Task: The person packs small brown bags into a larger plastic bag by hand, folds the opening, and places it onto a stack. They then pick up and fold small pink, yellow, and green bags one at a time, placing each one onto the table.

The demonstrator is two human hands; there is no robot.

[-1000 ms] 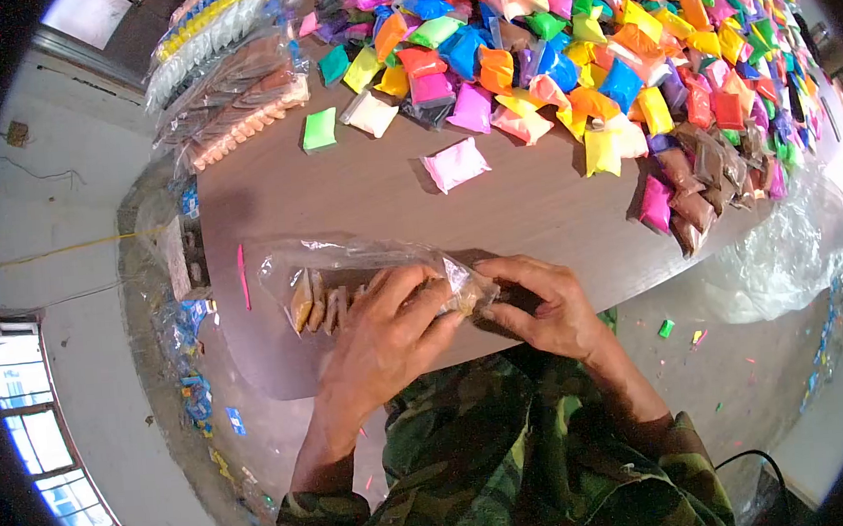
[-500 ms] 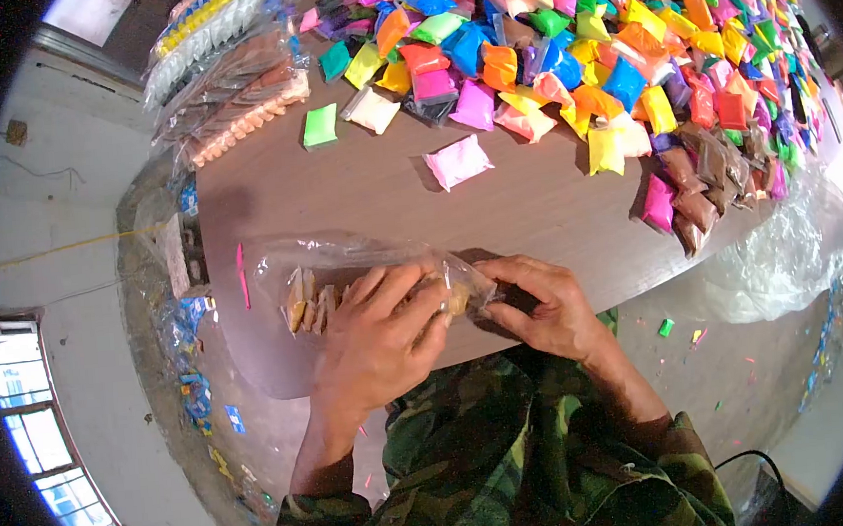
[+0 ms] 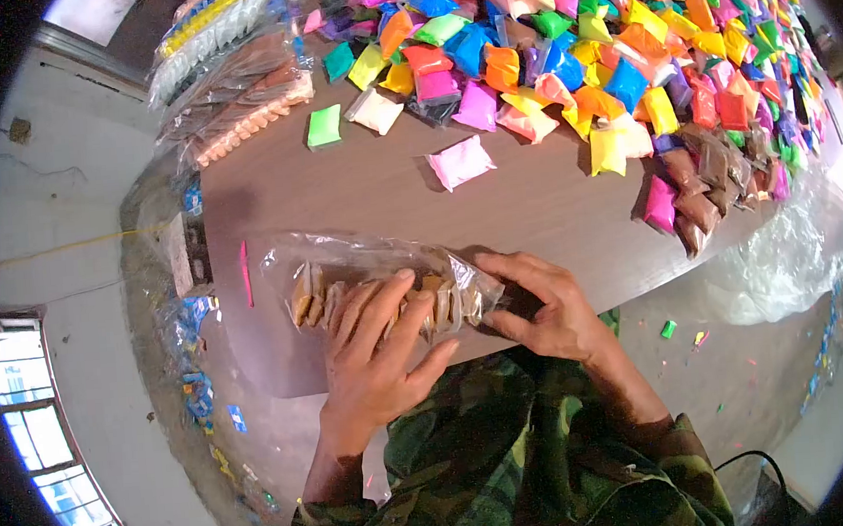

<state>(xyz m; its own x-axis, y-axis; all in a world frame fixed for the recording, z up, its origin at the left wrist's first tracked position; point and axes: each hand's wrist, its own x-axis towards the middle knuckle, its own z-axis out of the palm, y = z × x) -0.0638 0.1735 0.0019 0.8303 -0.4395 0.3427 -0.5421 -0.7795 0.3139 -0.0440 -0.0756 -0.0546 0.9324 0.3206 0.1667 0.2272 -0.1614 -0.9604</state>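
A clear plastic bag (image 3: pixel 342 249) lies near the table's front edge with a row of small brown-gold packets (image 3: pixel 439 301) in it. My left hand (image 3: pixel 378 339) rests palm down over the bag and its packets, fingers spread. At the bag's right end, my right hand (image 3: pixel 547 308) has its thumb and index finger apart around the end of the plastic; whether the fingertips pinch it is hard to make out. A pink strip (image 3: pixel 245 273) lies left of the bag.
A large heap of colourful packets (image 3: pixel 525 60) covers the back of the table (image 3: pixel 338 191). A single pale pink packet (image 3: pixel 460 162) lies before it. Filled bags (image 3: pixel 234 90) are stacked at the back left. Clear plastic (image 3: pixel 773 263) bulges at the right edge.
My left hand has shifted slightly down and its fingers have spread, uncovering more of the packets in the bag. My right hand has hardly moved.
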